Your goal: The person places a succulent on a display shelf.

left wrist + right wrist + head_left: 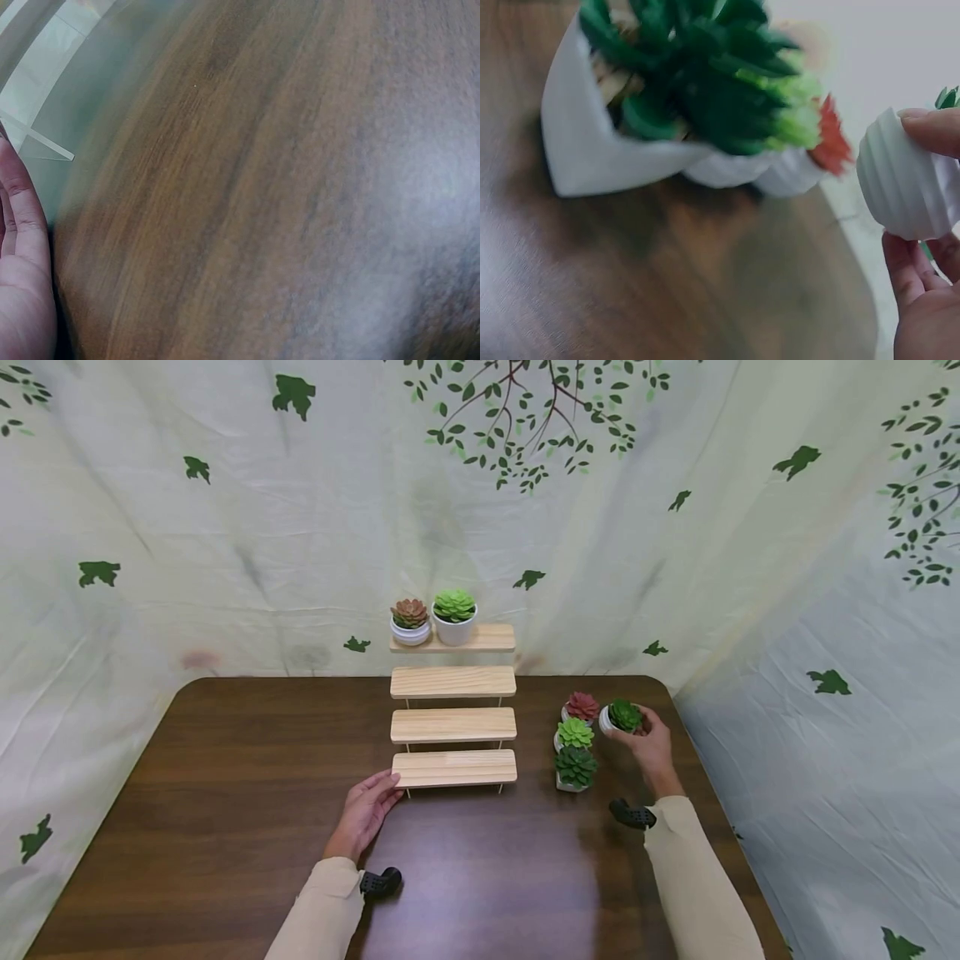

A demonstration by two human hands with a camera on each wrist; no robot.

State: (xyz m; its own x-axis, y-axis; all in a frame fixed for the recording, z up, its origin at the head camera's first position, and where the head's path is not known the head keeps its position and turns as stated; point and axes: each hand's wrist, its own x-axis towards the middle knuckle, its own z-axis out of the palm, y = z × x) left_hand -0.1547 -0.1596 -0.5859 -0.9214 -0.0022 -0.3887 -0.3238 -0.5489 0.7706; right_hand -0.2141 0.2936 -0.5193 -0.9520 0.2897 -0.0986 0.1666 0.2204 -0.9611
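My right hand [651,745] grips a small potted succulent [624,716] with dark green leaves, tilted, in a ribbed white pot [904,180]. In the right wrist view the thumb lies on one side of this pot and fingertips on the other. At the left end of the lowest tier of a stepped wooden display stand [453,768], my left hand [367,810] holds the board's corner. Two potted plants stand on the top tier: a brownish-red succulent [409,613] and a bright green succulent [454,607].
Just left of the right hand, a red succulent [582,706], a light green succulent [575,733] and a dark green succulent [576,767] stand in a row in white pots. The brown wooden table [247,793] meets a leaf-print curtain [225,527] behind.
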